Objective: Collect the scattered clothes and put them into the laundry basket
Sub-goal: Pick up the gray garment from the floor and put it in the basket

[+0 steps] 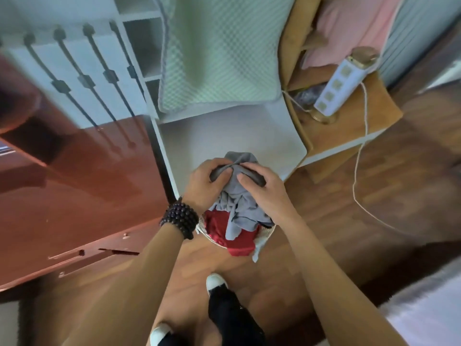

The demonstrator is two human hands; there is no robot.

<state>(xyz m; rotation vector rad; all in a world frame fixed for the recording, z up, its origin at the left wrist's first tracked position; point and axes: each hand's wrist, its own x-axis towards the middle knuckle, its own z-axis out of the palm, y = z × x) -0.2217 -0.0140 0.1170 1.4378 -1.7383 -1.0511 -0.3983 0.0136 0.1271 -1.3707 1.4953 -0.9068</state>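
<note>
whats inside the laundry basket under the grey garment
Inside the white wicker laundry basket, a red garment lies beneath the grey garment gripped by the left hand and right hand. Anything deeper is covered.

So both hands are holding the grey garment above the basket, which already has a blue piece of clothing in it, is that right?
Not quite: the head view shows a red garment in the basket, not a blue one. Both the left hand and right hand do hold the grey garment above it.
</note>
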